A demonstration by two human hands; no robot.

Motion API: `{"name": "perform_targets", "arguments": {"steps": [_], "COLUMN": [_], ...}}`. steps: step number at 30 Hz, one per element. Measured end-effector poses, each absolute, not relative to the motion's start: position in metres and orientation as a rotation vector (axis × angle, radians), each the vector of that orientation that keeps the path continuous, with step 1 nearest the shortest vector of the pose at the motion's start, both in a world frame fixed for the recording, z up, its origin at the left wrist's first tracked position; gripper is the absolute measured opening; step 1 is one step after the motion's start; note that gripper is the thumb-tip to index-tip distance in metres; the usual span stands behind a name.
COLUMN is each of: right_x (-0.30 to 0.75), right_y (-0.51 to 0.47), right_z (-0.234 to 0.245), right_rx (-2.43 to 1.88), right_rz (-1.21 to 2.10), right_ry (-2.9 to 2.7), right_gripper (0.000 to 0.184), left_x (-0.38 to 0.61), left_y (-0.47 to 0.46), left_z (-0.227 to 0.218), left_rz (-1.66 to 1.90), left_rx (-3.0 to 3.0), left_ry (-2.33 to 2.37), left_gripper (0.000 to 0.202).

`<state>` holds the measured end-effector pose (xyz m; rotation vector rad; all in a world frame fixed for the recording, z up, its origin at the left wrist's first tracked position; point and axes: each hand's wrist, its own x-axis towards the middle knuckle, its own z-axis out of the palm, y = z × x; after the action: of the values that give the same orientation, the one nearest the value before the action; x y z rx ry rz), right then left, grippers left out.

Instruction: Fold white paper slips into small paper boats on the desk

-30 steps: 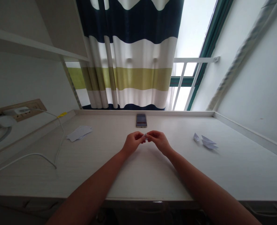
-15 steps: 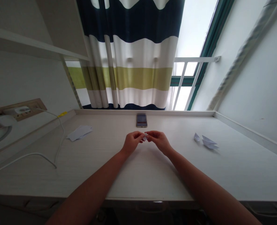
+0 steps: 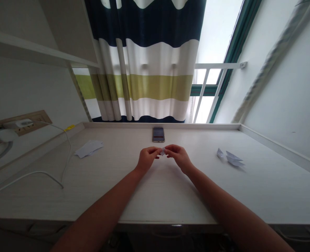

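Held up between my left hand (image 3: 147,158) and my right hand (image 3: 179,157) is a small folded piece of white paper (image 3: 163,151). The fingertips of both hands pinch it from either side, and they hide most of it. Both hands hover just above the white desk (image 3: 155,199). Straight ahead, beyond my fingers, a smartphone (image 3: 158,134) lies face up near the desk's far edge.
White paper sheets (image 3: 89,148) lie to the left, and folded paper shapes (image 3: 232,159) sit to the right. A white cable (image 3: 26,178) runs across the left of the desk from a wall socket panel (image 3: 18,126). A striped curtain (image 3: 144,80) hangs behind the desk.
My fingers have shifted slightly on the small folded paper, and both hands sit a little closer together. The phone and the other papers have not moved.
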<state>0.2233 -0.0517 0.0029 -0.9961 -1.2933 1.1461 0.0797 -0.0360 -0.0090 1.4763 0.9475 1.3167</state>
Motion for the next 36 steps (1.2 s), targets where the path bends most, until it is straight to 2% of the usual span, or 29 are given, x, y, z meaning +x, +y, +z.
{"name": "perform_targets", "arguments": {"steps": [13,23,36], "right_x": [0.2279,0.2219,0.2263], "right_y": [-0.0481,-0.0502,-0.0494], "right_z": [-0.0024,0.0006,-0.0008], "right_rx": [-0.97,-0.957,-0.98], "right_rz": [1.124,1.121,1.202], "right_ry": [-1.235,-1.297,-1.211], "right_gripper": [0.018,0.02,0.019], "left_x": [0.0781,0.0804,0.0809], "left_y": [-0.0373,-0.0369,-0.038], "left_z": [-0.0039,-0.0096,-0.0041], "left_rz": [1.382,1.308,1.315], "left_rx": [1.353,1.569,1.278], "left_ry": [0.896,0.867,0.867], "left_gripper": [0.023,0.026,0.021]}}
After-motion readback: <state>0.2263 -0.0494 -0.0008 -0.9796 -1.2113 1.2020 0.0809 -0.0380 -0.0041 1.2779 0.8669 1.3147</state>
